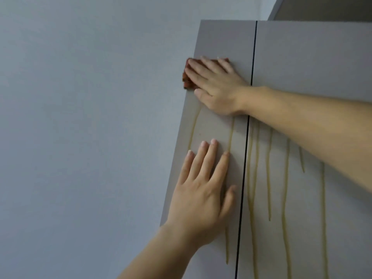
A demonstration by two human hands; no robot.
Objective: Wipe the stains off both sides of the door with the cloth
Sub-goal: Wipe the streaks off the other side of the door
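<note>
A grey cabinet door [221,41] fills the right half of the view, split from a second grey panel [312,57] by a thin dark gap. Yellowish drip stains [284,198] run down both panels. My right hand [215,87] lies flat on a reddish-brown cloth [186,77], pressing it against the left panel near its left edge; most of the cloth is hidden under the palm and fingers. Lower down, my left hand [201,190] rests flat on the same panel with its fingers spread, holding nothing.
A plain pale grey wall [90,117] takes up the whole left side. Above the panels at the top right is a white wall corner and a darker grey surface [322,9].
</note>
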